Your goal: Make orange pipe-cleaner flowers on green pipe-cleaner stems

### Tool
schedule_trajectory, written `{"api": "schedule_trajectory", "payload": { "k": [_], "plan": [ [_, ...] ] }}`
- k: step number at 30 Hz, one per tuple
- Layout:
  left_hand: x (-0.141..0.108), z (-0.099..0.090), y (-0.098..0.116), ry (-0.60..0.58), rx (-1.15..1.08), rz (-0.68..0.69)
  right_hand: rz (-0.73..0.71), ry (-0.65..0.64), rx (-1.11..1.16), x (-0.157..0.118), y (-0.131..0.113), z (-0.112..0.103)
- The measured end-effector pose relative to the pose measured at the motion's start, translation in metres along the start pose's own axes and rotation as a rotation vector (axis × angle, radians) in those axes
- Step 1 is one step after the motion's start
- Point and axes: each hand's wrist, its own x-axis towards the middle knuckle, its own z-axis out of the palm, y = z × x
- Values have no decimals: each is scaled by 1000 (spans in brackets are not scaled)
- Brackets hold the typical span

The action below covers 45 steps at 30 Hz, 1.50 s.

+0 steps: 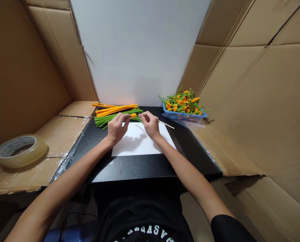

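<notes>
My left hand [117, 128] and my right hand [150, 124] are raised close together above a white paper sheet [139, 143]. Between them, a small orange chenille coil [133, 115] sits at the end of a thin wooden stick [167, 124]. My left fingertips pinch the orange piece, and my right fingers pinch the stick, whose far end sticks out to the right. Just behind my hands lie a bundle of green pipe cleaners [114, 118] and a bundle of orange pipe cleaners [114, 109].
A blue plastic basket [183, 116] at the back right holds several orange-and-green pipe-cleaner flowers. A black tabletop [132, 168] carries the paper. Cardboard sheets [253, 101] line the right and left sides, a white wall stands behind, and a clear tape roll [18, 151] rests on the left cardboard.
</notes>
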Motion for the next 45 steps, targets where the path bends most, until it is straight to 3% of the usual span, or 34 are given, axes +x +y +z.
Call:
{"api": "schedule_trajectory", "payload": {
  "k": [4,7,10,15,20,29,32,37,39,42,45],
  "plan": [
    [0,-3,-3,-40,162,242,176,-245,348,0,-1,9],
    [0,0,-3,-28,253,415,237,-233,500,-1,4,17],
    [-1,5,-2,13,291,482,207,-178,477,-1,10,20],
    [-4,14,1,15,235,298,42,-143,232,-3,17,18],
    [-3,16,2,-2,136,98,-112,-204,-82,-1,16,11],
    [-1,16,5,22,148,56,-237,-292,-360,2,2,1],
    [0,16,2,15,150,99,-194,-275,-291,1,6,4],
    [-2,19,-6,-16,71,169,53,-170,169,-2,19,16],
    [-3,20,-6,-11,70,138,25,-151,253,-3,20,18],
    [-4,19,-4,-17,85,79,-84,-184,196,-3,18,17],
    [-4,17,-2,-41,81,34,-99,-216,158,-2,20,16]
  ]
}}
